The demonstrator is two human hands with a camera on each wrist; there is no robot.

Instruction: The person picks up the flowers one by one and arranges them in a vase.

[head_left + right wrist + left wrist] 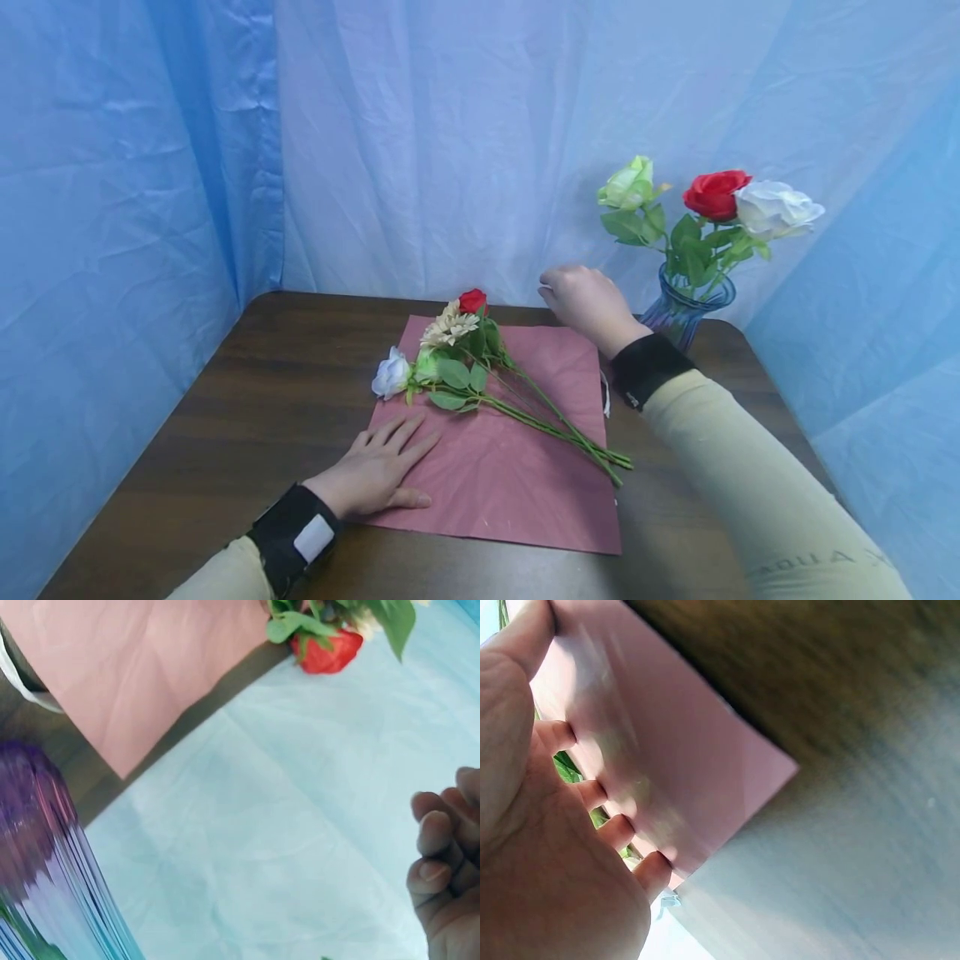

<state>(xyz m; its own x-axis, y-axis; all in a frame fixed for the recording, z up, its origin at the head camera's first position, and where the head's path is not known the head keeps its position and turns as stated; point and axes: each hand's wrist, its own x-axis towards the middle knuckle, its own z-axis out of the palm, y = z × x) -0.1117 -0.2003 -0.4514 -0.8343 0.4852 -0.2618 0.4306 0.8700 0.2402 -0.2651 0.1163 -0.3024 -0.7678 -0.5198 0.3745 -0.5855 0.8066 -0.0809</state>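
My left hand point(378, 471) lies flat with fingers spread, pressing the left edge of a pink sheet of wrapping paper point(517, 500) on the table. Across the paper lie a white rose point(392, 373), a pale green rose point(426, 367), a beige daisy-like flower point(450, 327) and a red rose point(472, 302). Their stems point(562, 429) cross and extend past its right edge. Above the paper's far right corner hovers my right hand point(588, 304), its fingers loosely bent. In the right wrist view, nothing shows between those fingers point(435, 832).
At the back right stands a blue-purple glass vase point(675, 312) holding a green rose point(628, 183), a red rose point(716, 196) and a white rose point(776, 208). A white ribbon point(606, 393) lies by the paper's right edge. Blue cloth point(450, 150) surrounds the brown table point(247, 417).
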